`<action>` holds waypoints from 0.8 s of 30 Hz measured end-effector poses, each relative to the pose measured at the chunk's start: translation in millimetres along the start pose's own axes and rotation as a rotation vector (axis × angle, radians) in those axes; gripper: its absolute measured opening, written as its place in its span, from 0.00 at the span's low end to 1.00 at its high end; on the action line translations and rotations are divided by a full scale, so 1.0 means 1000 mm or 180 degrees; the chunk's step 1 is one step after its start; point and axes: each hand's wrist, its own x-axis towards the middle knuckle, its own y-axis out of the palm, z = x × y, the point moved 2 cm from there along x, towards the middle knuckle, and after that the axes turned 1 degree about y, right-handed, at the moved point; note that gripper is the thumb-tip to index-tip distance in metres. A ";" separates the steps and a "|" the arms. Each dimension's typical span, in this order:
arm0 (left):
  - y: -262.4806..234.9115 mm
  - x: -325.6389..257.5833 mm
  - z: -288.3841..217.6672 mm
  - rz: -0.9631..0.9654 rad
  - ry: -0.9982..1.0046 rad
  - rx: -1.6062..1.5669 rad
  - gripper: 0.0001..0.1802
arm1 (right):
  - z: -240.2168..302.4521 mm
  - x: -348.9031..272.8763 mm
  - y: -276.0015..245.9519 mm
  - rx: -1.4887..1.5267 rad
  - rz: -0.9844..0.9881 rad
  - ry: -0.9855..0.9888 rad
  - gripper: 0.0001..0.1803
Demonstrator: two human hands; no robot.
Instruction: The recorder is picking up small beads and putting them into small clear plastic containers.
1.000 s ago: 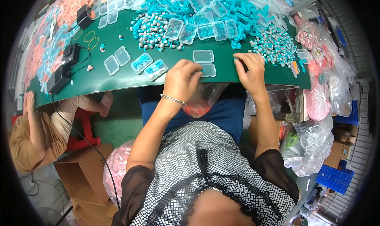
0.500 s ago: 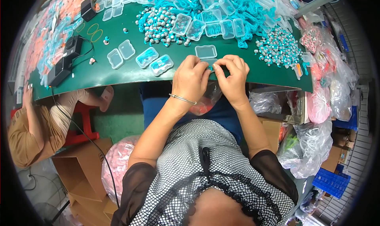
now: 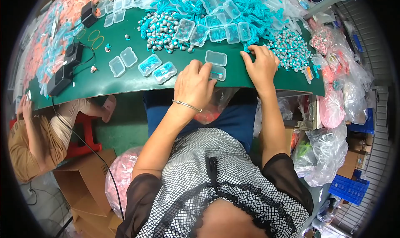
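Observation:
Beside my left hand (image 3: pixel 192 86), an open-lidded clear plastic box (image 3: pixel 216 58) lies near the table's front edge. My bent fingers and thumb grip the left side of its near half, hiding that edge. A thin turquoise piece (image 3: pixel 216 73) shows inside that half. My right hand (image 3: pixel 262 67) is raised off to the right, its thumb and forefinger apart with nothing seen between them. It is nearest to the turquoise cord bundles (image 3: pixel 260 23) and the pile of small grey-and-turquoise beads (image 3: pixel 289 48).
Left of my left hand sit an open box with turquoise contents (image 3: pixel 165 72) and an open box without contents (image 3: pixel 117 67). Larger striped beads (image 3: pixel 164 32) are heaped behind. Black devices (image 3: pixel 60 80) stand at left, with a cable hanging down. Another person's arm (image 3: pixel 36 134) is at far left.
My hands have come apart. The left came down onto the near half of the box, where a turquoise piece now shows; the right moved right and away from me, toward the cords and beads.

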 end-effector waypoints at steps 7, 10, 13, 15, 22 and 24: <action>0.000 -0.002 0.006 -0.0060 0.0074 -0.0131 0.23 | -0.011 0.008 0.000 -0.0551 0.0217 -0.0242 0.07; 0.002 -0.003 0.006 -0.0183 0.0185 -0.0081 0.23 | -0.019 -0.006 -0.014 0.1362 0.0670 0.0840 0.04; -0.001 -0.001 0.005 -0.0143 0.0123 -0.0210 0.21 | -0.016 -0.014 -0.026 0.2324 0.0956 0.0967 0.02; -0.001 -0.001 0.005 -0.0176 0.0131 -0.0254 0.21 | -0.001 -0.016 -0.033 0.2270 0.0988 0.0418 0.02; -0.001 0.000 0.007 -0.0147 0.0085 -0.0321 0.22 | 0.023 -0.017 -0.014 0.1437 0.0846 -0.0640 0.04; -0.001 0.000 0.007 -0.0139 0.0064 -0.0338 0.22 | 0.025 -0.019 -0.015 0.1379 0.0765 -0.0643 0.04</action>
